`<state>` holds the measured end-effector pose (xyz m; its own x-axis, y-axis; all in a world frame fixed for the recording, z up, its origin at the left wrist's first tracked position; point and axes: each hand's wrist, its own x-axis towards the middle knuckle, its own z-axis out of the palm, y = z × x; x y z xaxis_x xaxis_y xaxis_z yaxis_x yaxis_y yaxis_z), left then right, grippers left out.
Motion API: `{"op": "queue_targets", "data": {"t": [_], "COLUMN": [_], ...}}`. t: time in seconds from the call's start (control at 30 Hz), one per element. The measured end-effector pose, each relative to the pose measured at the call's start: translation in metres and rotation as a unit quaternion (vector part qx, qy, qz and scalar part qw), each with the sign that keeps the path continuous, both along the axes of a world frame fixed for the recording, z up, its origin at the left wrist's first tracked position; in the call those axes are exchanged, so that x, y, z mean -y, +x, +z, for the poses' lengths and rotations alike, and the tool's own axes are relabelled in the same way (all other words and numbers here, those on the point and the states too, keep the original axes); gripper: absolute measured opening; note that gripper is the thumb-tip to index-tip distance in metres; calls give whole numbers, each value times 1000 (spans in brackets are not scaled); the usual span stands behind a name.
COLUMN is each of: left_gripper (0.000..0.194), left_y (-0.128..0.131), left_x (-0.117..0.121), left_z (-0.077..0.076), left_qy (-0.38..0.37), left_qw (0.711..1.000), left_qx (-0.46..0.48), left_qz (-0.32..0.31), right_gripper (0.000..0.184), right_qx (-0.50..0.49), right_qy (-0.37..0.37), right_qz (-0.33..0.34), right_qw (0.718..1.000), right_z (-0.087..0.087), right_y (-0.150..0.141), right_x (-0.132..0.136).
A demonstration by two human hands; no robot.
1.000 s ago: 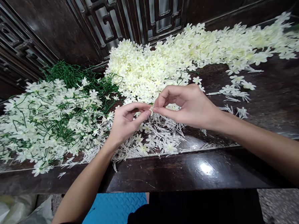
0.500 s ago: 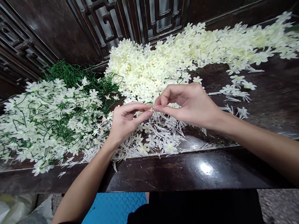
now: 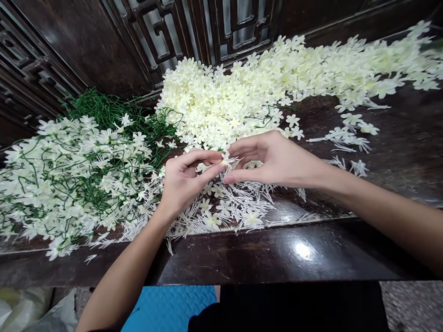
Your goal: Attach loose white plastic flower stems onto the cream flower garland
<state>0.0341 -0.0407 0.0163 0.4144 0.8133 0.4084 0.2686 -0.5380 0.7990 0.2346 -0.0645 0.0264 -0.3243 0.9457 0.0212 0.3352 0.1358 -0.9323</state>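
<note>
My left hand (image 3: 187, 180) pinches a small white artificial flower (image 3: 226, 159) between thumb and forefinger, with thin white stamens poking out to its right. My right hand (image 3: 280, 158) is just to the right of that flower, thumb and fingers apart around the stamens; I see nothing gripped in it. Beneath both hands lies a scatter of loose white stamens (image 3: 245, 202) with a few flower heads among them. Behind the hands rises a heap of pale yellow-white flower heads (image 3: 218, 102).
To the left spreads a pile of white flowers on green stems (image 3: 73, 174), with bare green stems (image 3: 100, 110) behind it. A few flowers with stamens (image 3: 348, 134) lie right on the dark wooden bench (image 3: 409, 146). Its carved back (image 3: 155, 26) stands behind.
My right thumb and fingers have parted and drawn slightly right from my left fingertips. The flower and its stamens now show in my left pinch. A loose flower has appeared beside the heap.
</note>
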Motion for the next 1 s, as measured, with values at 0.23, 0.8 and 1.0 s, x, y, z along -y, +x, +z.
{"op": "queue_targets", "data": {"t": [0.23,0.8,1.0], "left_gripper": [16,19,18], "left_y": [-1,-1,0], "left_x": [0,-5,-6], "left_z": [-2,-1,-2], "left_qy": [-10,-104,-212], "left_qw": [999,990,963], "left_qx": [15,89,166], "left_qz": [-28,28,5], "right_gripper": [29,19,15], "right_qx": [-97,-101,-112], "right_qy": [-65,-48,-58], "right_qz": [19,11,17], "right_qw": [993,994,992], "right_z": [-5,-12,-9], "right_y": [-3,11,9], "right_x": [-2,-10,-9]}}
